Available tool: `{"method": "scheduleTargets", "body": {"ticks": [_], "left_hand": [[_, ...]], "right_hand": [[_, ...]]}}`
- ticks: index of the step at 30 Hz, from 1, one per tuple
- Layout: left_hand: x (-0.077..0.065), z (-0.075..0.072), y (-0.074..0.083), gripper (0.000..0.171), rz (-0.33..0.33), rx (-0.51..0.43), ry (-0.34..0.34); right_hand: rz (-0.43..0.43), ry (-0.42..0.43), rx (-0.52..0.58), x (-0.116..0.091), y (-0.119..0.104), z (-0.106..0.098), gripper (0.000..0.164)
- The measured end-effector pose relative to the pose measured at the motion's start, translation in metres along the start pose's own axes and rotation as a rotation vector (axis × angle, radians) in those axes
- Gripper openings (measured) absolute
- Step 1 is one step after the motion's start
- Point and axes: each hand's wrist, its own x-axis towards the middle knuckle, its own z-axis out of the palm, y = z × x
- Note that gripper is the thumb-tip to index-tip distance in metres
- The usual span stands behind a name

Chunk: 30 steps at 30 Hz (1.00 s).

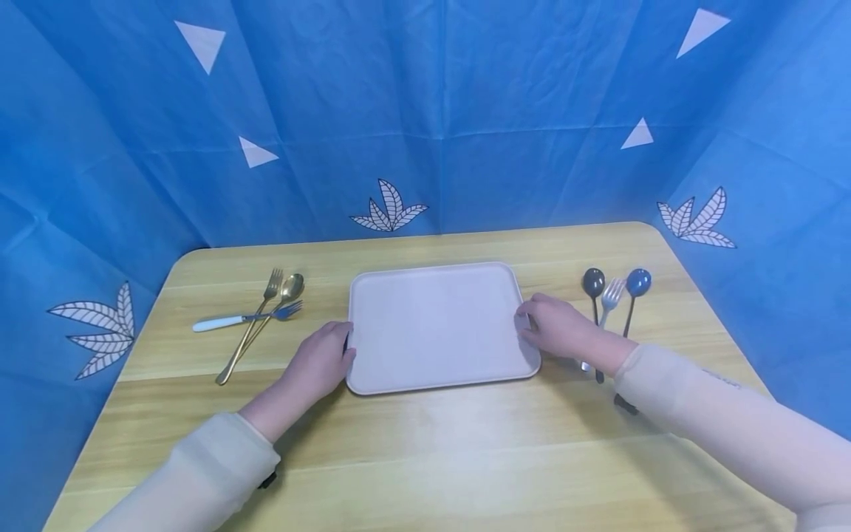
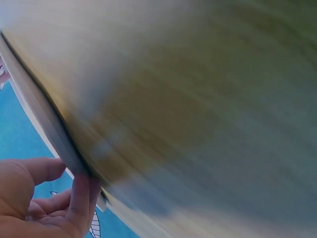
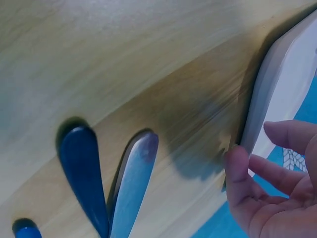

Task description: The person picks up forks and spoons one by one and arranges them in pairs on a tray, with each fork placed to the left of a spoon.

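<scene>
A pale rectangular tray (image 1: 435, 329) lies on the wooden table between both hands. My left hand (image 1: 322, 360) pinches its left rim, thumb over the edge and fingers against the outer side, as the left wrist view shows. On the opposite short side, my right hand (image 1: 557, 325) holds the right rim between thumb and fingers. In the right wrist view, the tray's side wall (image 3: 265, 94) meets the fingertips of that hand (image 3: 277, 183). Nothing lies on the tray.
Left of the tray, a gold fork (image 1: 272, 284), a gold spoon (image 1: 292, 287) and a blue fork (image 1: 287, 310) with a light handle lie crossed. Near the right forearm are a black spoon (image 1: 594, 282), a silver fork (image 1: 612, 294) and a blue spoon (image 1: 639, 282). Blue curtains (image 1: 439, 111) surround the table.
</scene>
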Motion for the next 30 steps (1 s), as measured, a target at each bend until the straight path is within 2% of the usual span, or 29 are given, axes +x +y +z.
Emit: {"method": "scheduleTargets", "body": {"ticks": [4,11,14,18,30], "left_hand": [[0.0005,0.0003,0.0005,0.048,-0.041,-0.037,-0.023],[0.0016,0.0009,-0.001,0.049,-0.071,-0.072,-0.038],[0.0026,0.0011,-0.0014,0.048,-0.087,-0.086,-0.044],[0.0038,0.0009,-0.0011,0.049,-0.104,-0.09,-0.053],[0.006,-0.003,-0.0004,0.048,-0.155,-0.124,-0.077]], "right_hand": [[0.032,-0.002,0.02,0.002,-0.0001,0.0004,0.039],[0.082,-0.006,0.083,0.0053,0.0011,0.0027,0.046],[0.107,-0.001,0.124,0.0066,0.0017,0.0032,0.038],[0.124,0.011,0.146,0.008,0.0023,0.0035,0.019],[0.161,0.003,0.17,0.0095,0.0006,0.0039,0.011]]}}
